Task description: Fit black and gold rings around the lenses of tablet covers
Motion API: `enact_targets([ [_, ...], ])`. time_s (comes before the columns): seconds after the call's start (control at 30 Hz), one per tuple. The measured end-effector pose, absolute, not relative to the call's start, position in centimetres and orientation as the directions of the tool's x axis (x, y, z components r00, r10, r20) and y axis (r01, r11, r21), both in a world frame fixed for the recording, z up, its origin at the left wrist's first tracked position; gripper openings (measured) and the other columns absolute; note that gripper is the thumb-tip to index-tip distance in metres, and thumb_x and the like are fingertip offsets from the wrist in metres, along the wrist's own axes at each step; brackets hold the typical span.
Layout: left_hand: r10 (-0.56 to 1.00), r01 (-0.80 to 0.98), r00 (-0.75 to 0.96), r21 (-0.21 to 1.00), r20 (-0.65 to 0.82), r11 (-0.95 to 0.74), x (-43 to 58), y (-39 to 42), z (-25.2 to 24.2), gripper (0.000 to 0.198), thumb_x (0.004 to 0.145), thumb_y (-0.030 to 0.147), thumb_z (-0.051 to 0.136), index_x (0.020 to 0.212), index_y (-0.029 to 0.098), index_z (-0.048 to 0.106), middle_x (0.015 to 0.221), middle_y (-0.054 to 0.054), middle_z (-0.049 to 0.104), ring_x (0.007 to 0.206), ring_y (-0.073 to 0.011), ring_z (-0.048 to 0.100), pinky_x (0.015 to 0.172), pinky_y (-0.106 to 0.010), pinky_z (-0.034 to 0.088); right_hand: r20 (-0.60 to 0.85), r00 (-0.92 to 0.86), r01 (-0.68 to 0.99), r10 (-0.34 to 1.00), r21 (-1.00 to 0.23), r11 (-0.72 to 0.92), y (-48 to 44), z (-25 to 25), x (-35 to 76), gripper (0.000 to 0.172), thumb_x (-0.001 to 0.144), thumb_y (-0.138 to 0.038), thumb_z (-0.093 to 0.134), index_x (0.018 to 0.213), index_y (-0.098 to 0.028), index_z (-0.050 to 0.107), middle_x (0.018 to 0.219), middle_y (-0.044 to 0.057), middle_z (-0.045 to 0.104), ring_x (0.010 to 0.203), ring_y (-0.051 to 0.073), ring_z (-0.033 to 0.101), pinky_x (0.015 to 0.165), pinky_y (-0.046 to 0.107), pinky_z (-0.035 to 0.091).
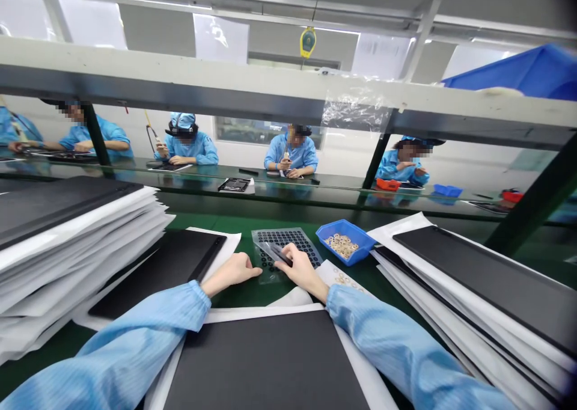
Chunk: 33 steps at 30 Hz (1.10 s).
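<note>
My left hand (234, 270) rests on the green bench with its fingers curled, the thumb touching the near edge of a clear sheet of small black round pads (288, 244). My right hand (298, 266) is closed in a pinch on a dark slim tool (280, 253) laid across that sheet. Both arms wear light blue sleeves. A dark flat panel (270, 362) on white paper lies right under my forearms.
A blue tray (345, 240) of small pale rings sits right of the sheet. Another dark panel (166, 269) lies at left. Tall stacks of panels and white sheets stand at left (67, 241) and right (473, 284). Several people in blue work across the belt.
</note>
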<state>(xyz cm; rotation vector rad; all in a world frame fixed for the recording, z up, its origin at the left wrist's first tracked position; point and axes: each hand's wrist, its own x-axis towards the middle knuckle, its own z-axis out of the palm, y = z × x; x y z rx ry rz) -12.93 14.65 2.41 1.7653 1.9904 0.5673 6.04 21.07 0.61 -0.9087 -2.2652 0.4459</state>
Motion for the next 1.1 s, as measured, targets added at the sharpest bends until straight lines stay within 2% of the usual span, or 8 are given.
enact_targets([
  [0.07,0.992,0.811,-0.114,0.573,-0.049,0.121,-13.0,14.7,2.6,0.032,0.067,0.041,0.063,0.049,0.017,0.053,0.045,0.0,0.052,0.046,-0.015,0.049,0.044,-0.025,0.027,0.455,-0.485,0.509,0.747,-0.548,0.664,21.1,0.1,6.1,0.012,0.077,-0.022,0.059,0.087,-0.017,0.054,0.061,-0.001,0.056,0.058,0.016,0.053,0.06,0.026,0.04],
  [0.17,0.99,0.783,-0.096,0.607,-0.1,0.138,-12.9,14.7,2.6,0.039,0.068,0.046,0.063,0.044,0.016,0.051,0.041,-0.001,0.05,0.041,-0.0139,0.048,0.042,-0.024,0.031,0.456,-0.468,0.5,0.757,-0.569,0.652,21.1,-0.3,5.9,0.006,0.075,-0.019,0.059,0.073,-0.018,0.053,0.064,0.001,0.058,0.063,0.017,0.055,0.064,0.027,0.04],
  [0.37,0.983,0.704,-0.065,0.69,-0.173,0.168,-12.4,14.5,2.5,0.047,0.067,0.057,0.062,0.051,0.013,0.055,0.046,-0.003,0.055,0.039,-0.013,0.051,0.041,-0.023,0.038,0.468,-0.39,0.467,0.793,-0.642,0.608,21.0,-0.1,6.1,0.012,0.078,-0.023,0.051,0.069,-0.018,0.055,0.064,0.001,0.061,0.062,0.016,0.057,0.062,0.025,0.041],
  [0.5,0.983,0.671,-0.087,0.72,-0.16,0.177,-12.3,14.9,2.3,0.05,0.068,0.061,0.061,0.066,0.011,0.059,0.043,0.0,0.053,0.039,-0.0131,0.051,0.041,-0.022,0.036,0.459,-0.327,0.45,0.826,-0.693,0.563,21.2,-0.2,6.3,0.015,0.078,-0.028,0.051,0.069,-0.017,0.057,0.063,0.001,0.061,0.06,0.016,0.057,0.06,0.024,0.041],
  [0.63,0.986,0.665,-0.1,0.728,-0.135,0.167,-12.2,16.1,1.9,0.038,0.074,0.048,0.065,0.079,0.011,0.061,0.04,0.006,0.046,0.036,-0.0088,0.041,0.039,-0.02,0.029,0.453,-0.305,0.448,0.838,-0.708,0.546,21.6,-0.5,6.2,0.012,0.076,-0.027,0.053,0.07,-0.017,0.058,0.061,-0.001,0.06,0.057,0.014,0.055,0.058,0.024,0.04],
  [0.73,0.984,0.644,-0.084,0.745,-0.156,0.173,-12.1,17.0,1.6,0.025,0.084,0.035,0.06,0.078,0.011,0.06,0.056,0.005,0.051,0.045,-0.0068,0.045,0.044,-0.019,0.038,0.454,-0.31,0.46,0.836,-0.698,0.549,21.8,-0.8,6.1,0.008,0.074,-0.024,0.055,0.07,-0.017,0.057,0.057,-0.002,0.057,0.053,0.013,0.052,0.055,0.023,0.039],
  [0.87,0.979,0.543,-0.069,0.816,-0.193,0.199,-11.9,17.2,1.6,0.02,0.09,0.031,0.055,0.091,0.012,0.059,0.082,-0.001,0.06,0.066,-0.0107,0.058,0.059,-0.025,0.051,0.483,-0.354,0.475,0.801,-0.645,0.599,21.6,-0.9,6.0,0.009,0.075,-0.02,0.053,0.066,-0.018,0.055,0.056,-0.002,0.054,0.054,0.014,0.05,0.055,0.024,0.038],
  [1.1,0.972,0.234,-0.146,0.948,-0.184,0.215,-10.9,16.8,1.4,0.018,0.09,0.025,0.056,0.101,0.011,0.058,0.091,-0.004,0.062,0.074,-0.0129,0.062,0.065,-0.028,0.054,0.521,-0.527,0.45,0.671,-0.499,0.741,21.8,1.5,5.6,0.007,0.071,-0.011,0.06,0.067,-0.016,0.06,0.066,0.001,0.058,0.063,0.014,0.053,0.063,0.024,0.038],
])
